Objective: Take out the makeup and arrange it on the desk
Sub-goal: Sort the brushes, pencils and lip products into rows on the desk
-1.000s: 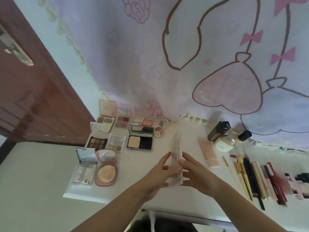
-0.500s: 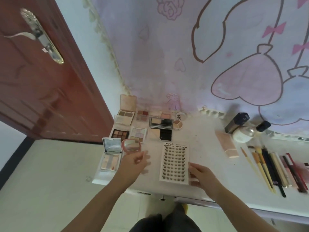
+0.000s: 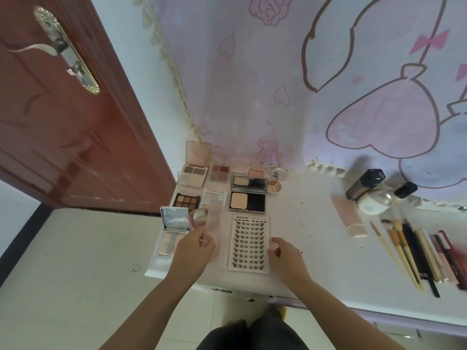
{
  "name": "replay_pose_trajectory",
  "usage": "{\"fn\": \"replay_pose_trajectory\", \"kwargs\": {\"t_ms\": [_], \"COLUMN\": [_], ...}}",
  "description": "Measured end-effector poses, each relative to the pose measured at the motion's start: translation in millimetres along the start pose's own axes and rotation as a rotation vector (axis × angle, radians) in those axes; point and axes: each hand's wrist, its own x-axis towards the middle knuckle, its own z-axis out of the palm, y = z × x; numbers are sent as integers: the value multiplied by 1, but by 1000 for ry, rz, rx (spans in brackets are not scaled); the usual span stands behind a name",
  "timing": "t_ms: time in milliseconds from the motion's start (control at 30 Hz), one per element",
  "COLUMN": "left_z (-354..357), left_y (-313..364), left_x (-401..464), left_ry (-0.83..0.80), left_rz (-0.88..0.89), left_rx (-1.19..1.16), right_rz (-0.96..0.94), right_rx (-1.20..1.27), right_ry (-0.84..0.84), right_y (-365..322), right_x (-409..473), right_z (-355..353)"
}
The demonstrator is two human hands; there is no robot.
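**Lash tray down, clear lid lifted off**

Our left hand (image 3: 194,251) pinches a clear plastic lid (image 3: 211,223) between thumb and fingertips, holding it upright just left of the lash tray (image 3: 249,242); the lid is see-through and blurred, so we can only guess at its edges. Our right hand (image 3: 285,256) rests at the tray's right edge, fingers loosely curled and touching the rim rather than clasping it, as far as we can tell.

A second ago both hands held the closed lash case on edge above the desk. Half a second ago the tray already lay flat with the lashes showing and the left hand had drawn away. Now the tray sits in the same spot, below the black powder compact (image 3: 248,202) and beside the open palettes (image 3: 187,200), and the lid is up in our left hand.

So the lashes are placed and displayed on the white desk (image 3: 316,223). What remains for this item, we judge, is finding a place for the lid, then fetching the next piece. Brushes and pencils (image 3: 414,251) lie well apart to the right.
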Motion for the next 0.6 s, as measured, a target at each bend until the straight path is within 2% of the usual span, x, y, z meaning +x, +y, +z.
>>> {"fn": "replay_pose_trajectory", "kwargs": {"t_ms": [200, 300, 467, 533, 600], "left_z": [-1, -1, 3, 8, 24], "left_y": [-2, 5, 14, 26, 50], "left_x": [6, 15, 24, 21, 18], "left_ry": [5, 72, 135, 266, 358], "left_rz": [-60, -23, -120, -29, 123], "left_rx": [30, 20, 157, 260, 230], "right_rz": [32, 63, 79, 40, 0], "right_rx": [11, 40, 129, 31, -59], "right_ry": [-52, -25, 65, 175, 316], "right_y": [10, 24, 52, 63, 75], "right_x": [0, 1, 4, 8, 15], "right_z": [-18, -42, -92, -116, -140]}}
